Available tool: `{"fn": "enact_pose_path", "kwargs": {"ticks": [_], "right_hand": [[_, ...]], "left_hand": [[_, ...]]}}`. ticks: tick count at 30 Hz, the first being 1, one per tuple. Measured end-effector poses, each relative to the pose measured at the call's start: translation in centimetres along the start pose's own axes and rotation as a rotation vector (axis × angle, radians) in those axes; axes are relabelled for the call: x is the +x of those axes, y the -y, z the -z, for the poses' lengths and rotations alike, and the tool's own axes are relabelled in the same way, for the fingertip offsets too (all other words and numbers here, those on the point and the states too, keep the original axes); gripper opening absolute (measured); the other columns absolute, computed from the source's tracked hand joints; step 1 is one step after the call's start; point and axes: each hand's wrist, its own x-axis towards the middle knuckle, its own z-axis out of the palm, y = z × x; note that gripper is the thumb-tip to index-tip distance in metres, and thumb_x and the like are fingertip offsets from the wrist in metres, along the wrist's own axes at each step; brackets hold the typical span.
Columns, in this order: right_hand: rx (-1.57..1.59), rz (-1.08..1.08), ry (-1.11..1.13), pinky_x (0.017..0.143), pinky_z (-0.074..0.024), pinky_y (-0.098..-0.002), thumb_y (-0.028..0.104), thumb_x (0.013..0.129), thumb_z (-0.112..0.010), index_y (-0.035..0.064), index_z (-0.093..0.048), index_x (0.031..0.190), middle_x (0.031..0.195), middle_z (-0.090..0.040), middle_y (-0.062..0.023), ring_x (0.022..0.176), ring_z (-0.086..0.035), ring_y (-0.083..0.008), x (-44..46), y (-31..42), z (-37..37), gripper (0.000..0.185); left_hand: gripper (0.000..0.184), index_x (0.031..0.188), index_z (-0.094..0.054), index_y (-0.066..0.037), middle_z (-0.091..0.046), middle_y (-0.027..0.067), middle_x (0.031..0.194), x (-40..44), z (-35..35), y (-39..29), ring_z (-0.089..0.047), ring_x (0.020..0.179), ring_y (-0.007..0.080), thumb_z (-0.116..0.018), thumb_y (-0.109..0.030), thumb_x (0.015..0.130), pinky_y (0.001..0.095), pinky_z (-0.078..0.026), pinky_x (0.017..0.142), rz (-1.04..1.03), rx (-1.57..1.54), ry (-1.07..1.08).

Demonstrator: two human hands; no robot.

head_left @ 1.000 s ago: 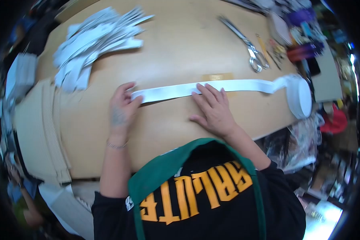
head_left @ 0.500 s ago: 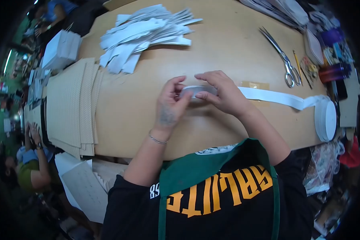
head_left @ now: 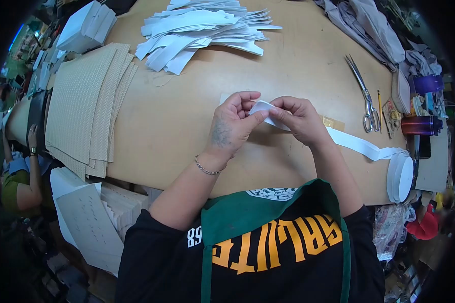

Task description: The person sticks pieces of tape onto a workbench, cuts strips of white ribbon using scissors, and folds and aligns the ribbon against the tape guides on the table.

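A white band (head_left: pixel 356 142) runs from a roll (head_left: pixel 402 178) at the table's right edge, under my right forearm, to my hands at the middle. My left hand (head_left: pixel 227 127) pinches the band's end between thumb and fingers. My right hand (head_left: pixel 302 121) grips it just beside, thumb pressed on top. The piece between them is bent upward and folded over. Part of a pale piece shows behind my left fingers. Beyond my hands lies a pile of cut white strips (head_left: pixel 202 33).
Scissors (head_left: pixel 365 96), a pencil (head_left: pixel 380 111) and a purple tumbler (head_left: pixel 420 125) are at the right. Stacked textured beige sheets (head_left: pixel 81 103) cover the left side, with a white box (head_left: pixel 86 26) behind. Grey cloth (head_left: pixel 361 30) lies back right. Another person's arm (head_left: pixel 32 166) shows far left.
The band's end between my hands has turned from a flat upright loop to a tighter fold. My right fingers have closed onto it. The view has shifted slightly.
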Motion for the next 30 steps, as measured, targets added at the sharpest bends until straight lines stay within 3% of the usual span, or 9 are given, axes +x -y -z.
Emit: {"fn": "enact_pose_path", "kwargs": {"ticks": [9, 20, 27, 30], "right_hand": [[-0.059, 0.100, -0.082, 0.064, -0.0428, -0.0221, 0.014, 0.088, -0.060, -0.0015, -0.063, 0.091, 0.078, -0.059, -0.0001, 0.072, -0.051, -0.0057, 0.2, -0.5, -0.5, 0.016], [-0.106, 0.072, -0.108, 0.063, -0.0430, -0.0226, 0.016, 0.086, -0.062, -0.0009, -0.064, 0.088, 0.075, -0.059, -0.0003, 0.069, -0.051, -0.0065, 0.3, -0.7, -0.2, 0.017], [-0.192, 0.001, -0.106, 0.063, -0.0404, -0.0208, 0.018, 0.086, -0.064, -0.0005, -0.065, 0.085, 0.071, -0.058, 0.0021, 0.068, -0.049, -0.0051, 0.6, -0.5, -0.8, 0.018], [-0.330, -0.007, -0.105, 0.067, -0.0464, -0.0293, 0.020, 0.084, -0.063, -0.0002, -0.063, 0.093, 0.077, -0.063, -0.0105, 0.070, -0.058, -0.0164, 1.5, -0.7, -1.1, 0.022]], "left_hand": [[0.031, 0.114, -0.053, 0.005, -0.063, 0.0080, 0.094, -0.1, 0.1, 0.2, -0.060, 0.084, 0.0090, -0.062, -0.001, 0.084, 0.0202, -0.048, 0.076, -0.042, 0.073, -0.039], [0.031, 0.113, -0.055, 0.006, -0.064, 0.0081, 0.092, 0.0, 0.1, 0.4, -0.060, 0.082, 0.0090, -0.062, -0.002, 0.084, 0.0200, -0.049, 0.073, -0.059, 0.121, -0.048], [0.019, 0.102, -0.061, 0.006, -0.065, 0.0062, 0.087, 0.5, 0.8, 0.9, -0.059, 0.078, 0.0072, -0.060, -0.006, 0.087, 0.0201, -0.048, 0.070, 0.066, 0.220, -0.080], [0.018, 0.100, -0.062, 0.005, -0.065, 0.0057, 0.086, 1.0, 1.5, 1.5, -0.059, 0.075, 0.0070, -0.059, -0.006, 0.087, 0.0203, -0.048, 0.069, 0.034, 0.185, -0.097]]}}
